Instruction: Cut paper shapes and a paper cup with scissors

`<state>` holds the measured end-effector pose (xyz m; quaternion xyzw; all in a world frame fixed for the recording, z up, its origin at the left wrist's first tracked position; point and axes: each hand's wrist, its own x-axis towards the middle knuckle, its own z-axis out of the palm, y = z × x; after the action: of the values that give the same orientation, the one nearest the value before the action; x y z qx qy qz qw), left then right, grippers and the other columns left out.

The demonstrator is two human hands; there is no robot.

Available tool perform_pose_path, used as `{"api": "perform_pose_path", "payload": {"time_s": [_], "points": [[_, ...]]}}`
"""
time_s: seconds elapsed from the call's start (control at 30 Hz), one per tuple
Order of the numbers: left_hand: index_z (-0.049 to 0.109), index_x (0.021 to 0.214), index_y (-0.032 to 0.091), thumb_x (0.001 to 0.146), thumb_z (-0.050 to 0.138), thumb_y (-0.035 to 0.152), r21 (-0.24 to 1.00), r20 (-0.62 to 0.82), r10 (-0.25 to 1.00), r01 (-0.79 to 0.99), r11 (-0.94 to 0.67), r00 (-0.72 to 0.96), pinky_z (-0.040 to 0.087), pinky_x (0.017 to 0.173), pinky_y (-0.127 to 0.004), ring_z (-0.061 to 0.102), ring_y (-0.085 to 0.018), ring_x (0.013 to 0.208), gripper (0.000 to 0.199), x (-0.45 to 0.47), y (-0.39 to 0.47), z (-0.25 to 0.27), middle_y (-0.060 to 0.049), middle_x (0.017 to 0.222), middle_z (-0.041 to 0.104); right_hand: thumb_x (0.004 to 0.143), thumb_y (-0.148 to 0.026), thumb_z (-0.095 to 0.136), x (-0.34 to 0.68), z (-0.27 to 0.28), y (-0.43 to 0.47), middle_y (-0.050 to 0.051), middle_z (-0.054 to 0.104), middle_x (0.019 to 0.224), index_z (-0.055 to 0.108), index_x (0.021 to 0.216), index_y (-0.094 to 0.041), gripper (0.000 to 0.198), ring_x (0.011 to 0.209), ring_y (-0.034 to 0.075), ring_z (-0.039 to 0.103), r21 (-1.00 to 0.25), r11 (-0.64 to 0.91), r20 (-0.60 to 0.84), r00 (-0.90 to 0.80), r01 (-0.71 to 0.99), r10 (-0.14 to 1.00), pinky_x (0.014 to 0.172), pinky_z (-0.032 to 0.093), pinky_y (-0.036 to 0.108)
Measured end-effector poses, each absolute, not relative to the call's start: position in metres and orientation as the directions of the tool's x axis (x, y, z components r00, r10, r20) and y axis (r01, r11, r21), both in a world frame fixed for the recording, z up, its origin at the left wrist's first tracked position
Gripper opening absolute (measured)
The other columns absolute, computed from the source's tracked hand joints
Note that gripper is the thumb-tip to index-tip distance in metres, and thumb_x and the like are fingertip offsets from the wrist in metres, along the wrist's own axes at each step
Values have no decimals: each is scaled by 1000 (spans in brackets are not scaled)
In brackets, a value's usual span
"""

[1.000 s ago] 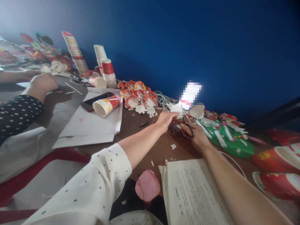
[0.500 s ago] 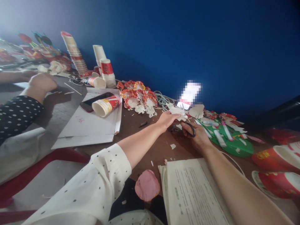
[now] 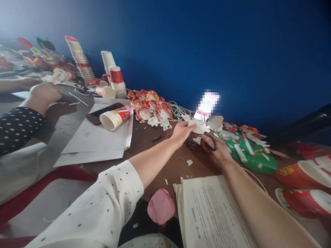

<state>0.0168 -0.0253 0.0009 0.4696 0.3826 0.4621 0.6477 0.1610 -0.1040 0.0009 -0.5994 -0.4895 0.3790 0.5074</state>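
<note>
Between the thumb and fingers of my left hand (image 3: 181, 132) is a white paper cutout (image 3: 199, 127) with a jagged edge, held a little above the brown table. My right hand (image 3: 217, 150) is closed round the black handles of a pair of scissors (image 3: 212, 142), just to the right of the cutout. The blades are hard to make out against the paper. Loose white scraps (image 3: 189, 162) lie below the two hands. Behind the cutout a phone (image 3: 207, 105) stands with a bright, blurred screen.
Red and white paper cutouts (image 3: 152, 108) are heaped left of my hands. A green board (image 3: 261, 164) with pens lies to the right. Paper cups (image 3: 117, 81) stand by the blue wall; one cup (image 3: 115, 117) lies on a white box lid (image 3: 95, 141). A co-worker's hands (image 3: 45, 91) are far left.
The white paper cutout has turned slightly in my left hand, and its jagged side shows more on the right. My right hand still holds the scissors near it. The view has shifted slightly.
</note>
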Motion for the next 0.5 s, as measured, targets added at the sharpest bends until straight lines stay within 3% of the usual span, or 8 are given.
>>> {"api": "perform_pose_path", "payload": {"time_s": [0.3,0.5], "points": [[47,59,19,75,69,35,980,-31,953,-179,89,303,32,52,-23,41,-9,49,32,16,-27,2,4,51,46,74,-53,72,159,1,-104,-1,50,56,52,61,-22,39,50,12,42,-988,14,52,246,152,968,43,23,26],[52,60,18,75,68,32,977,-63,949,-176,122,309,33,53,-23,42,-10,50,26,16,-30,6,3,52,47,74,-50,73,159,1,-104,-2,51,56,53,61,-21,37,49,11,41,-990,15,51,254,140,966,42,22,26]]}}
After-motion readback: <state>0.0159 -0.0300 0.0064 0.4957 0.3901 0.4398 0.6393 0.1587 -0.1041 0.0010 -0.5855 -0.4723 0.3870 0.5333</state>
